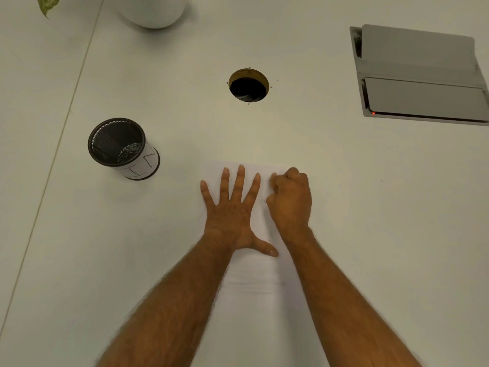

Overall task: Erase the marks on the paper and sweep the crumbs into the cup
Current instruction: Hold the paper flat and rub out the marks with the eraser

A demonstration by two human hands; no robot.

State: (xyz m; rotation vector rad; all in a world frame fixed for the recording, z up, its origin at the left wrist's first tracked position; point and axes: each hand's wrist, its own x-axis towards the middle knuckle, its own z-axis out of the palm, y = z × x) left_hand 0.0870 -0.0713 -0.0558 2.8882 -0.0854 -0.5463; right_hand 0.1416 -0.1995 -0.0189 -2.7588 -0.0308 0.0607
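- Paper (254, 274): white sheet lying flat on the white table (370, 234), low of centre, long axis running from 12 toward 6 o'clock; faint pencil marks (256, 283) visible across the lower part, between the two forearms.
- Left hand (230, 215): open, palm down, fingers (239, 181) spread and pressed flat on the upper left part of the paper; thumb extended toward 4 o'clock, tip on the sheet.
- Right hand (289, 200): closed in a fist, knuckles up, resting on the upper right part of the paper, just beside the left hand at its 3 o'clock. Contents of the fist hidden; cannot tell whether an eraser is held.
- Cup (123, 148): black mesh cylinder with a white paper band around the lower wall, upright, mouth open upward, at 10 o'clock from the paper and well apart from it. Bare table between cup and sheet.
- Cable hole (248, 85): round dark opening in the table at 12 o'clock from the hands, apart from the far edge of the paper.
- Grey hinged cover (420, 75): two flat panels set in the table at 2 o'clock, well apart from the paper; small red light at its near left corner.
- White pot (154, 11): at 11 o'clock, cut by the top edge of the view; green leaf (49, 4) beside it at the top left corner.
- Table seam (66, 115): thin line running from 12 to 7 o'clock, left of the cup.
- Crumbs: too small to distinguish on the sheet.
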